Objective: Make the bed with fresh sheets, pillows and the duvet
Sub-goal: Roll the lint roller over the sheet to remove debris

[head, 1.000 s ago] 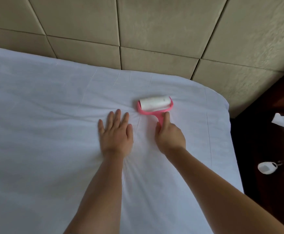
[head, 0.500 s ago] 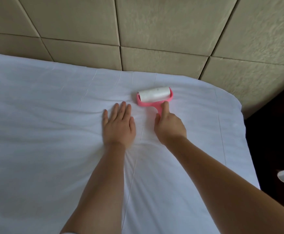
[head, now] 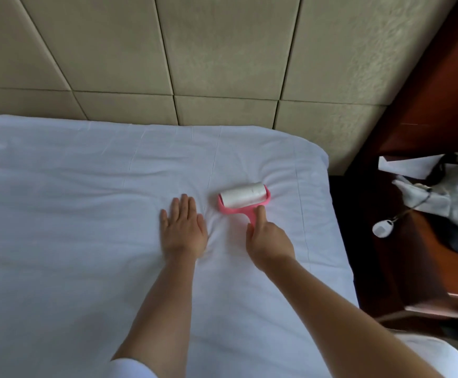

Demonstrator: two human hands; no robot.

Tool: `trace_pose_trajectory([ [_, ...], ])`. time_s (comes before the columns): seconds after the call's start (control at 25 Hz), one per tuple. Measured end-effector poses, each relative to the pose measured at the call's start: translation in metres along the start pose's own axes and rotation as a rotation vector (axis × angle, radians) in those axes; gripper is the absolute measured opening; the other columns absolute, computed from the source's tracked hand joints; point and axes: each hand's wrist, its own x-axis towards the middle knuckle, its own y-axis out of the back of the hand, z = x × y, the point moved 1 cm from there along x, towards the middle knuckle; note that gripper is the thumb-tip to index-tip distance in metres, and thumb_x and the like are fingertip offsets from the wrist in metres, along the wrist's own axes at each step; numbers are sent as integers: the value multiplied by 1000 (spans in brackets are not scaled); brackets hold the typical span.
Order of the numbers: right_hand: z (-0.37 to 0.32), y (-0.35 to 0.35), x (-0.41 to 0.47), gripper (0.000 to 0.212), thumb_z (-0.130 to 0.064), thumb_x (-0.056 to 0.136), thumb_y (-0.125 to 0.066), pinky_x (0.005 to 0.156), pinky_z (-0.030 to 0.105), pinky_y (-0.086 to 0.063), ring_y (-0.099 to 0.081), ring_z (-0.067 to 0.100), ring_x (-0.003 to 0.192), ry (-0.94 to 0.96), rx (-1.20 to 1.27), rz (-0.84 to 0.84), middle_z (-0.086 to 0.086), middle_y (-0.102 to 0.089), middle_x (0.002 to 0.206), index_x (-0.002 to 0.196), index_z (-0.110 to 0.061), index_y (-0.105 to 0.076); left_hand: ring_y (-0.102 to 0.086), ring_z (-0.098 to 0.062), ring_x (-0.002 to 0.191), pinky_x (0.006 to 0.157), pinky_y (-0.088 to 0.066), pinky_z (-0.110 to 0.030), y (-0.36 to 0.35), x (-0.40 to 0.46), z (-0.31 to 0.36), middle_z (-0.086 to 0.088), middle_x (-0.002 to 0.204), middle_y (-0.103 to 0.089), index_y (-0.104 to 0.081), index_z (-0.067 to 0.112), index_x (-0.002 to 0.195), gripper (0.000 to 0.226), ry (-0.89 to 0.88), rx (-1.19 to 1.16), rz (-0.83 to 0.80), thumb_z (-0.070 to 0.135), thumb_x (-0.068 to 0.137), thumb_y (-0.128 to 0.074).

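Rolling lint roller point(head: 243, 198) now nearer sheet point(head: 58, 214) edge.

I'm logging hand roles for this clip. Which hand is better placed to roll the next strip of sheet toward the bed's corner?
The right hand. It already grips the lint roller by its pink handle, on the corner side. The left hand lies flat on the sheet beside it, probably holding the fabric taut.

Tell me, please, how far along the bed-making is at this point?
Done: a white sheet is spread over the mattress up to the padded headboard, with some creases. In hand: the right hand grips a pink lint roller on the sheet, while the left hand presses flat beside it. Left: no pillows or duvet are in view, so those steps look outstanding.
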Motion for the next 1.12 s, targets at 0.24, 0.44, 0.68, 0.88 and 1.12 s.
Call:
trace_pose_trajectory([
  [0.24,16,41,-50,49,-25,100,-33,65,31,-35,-48,26,75,-13,-34,4,5,-52,84,145,-16,-14,-1,-12,147,119,-3,-38,4,-44,10,7,161,-3,-11,21,153,53,-15,-44,-23,34,102,-16],
  [0.44,25,22,-71,35,-27,101,-30,60,30,-34,-48,24,70,-80,-60,77,1,-49,77,135,-18,-25,-2,-12,147,118,-3,-40,1,-48,16,8,160,-4,-11,25,153,53,14,-40,11,35,101,-17],
  [0.68,17,16,-2,42,-24,102,-28,64,32,-34,-55,30,81,-77,-12,52,9,-58,91,142,-16,-20,2,-15,148,118,1,-48,-3,-18,31,6,161,0,-9,27,153,54,45,-43,12,35,100,-16],
  [0.88,9,11,68,40,-24,102,-27,63,32,-32,-43,25,72,-39,-8,54,7,-54,86,141,-16,-22,0,-15,148,117,1,-49,-11,16,38,6,161,-3,-11,29,152,55,82,-41,91,35,99,-19],
  [1.12,0,5,149,41,-20,101,-29,59,32,-31,-44,25,69,9,-22,80,4,-47,78,141,-16,-22,-3,-17,148,117,-1,-49,-19,70,42,5,161,-7,-15,31,152,54,103,-23,162,35,98,-18],
])
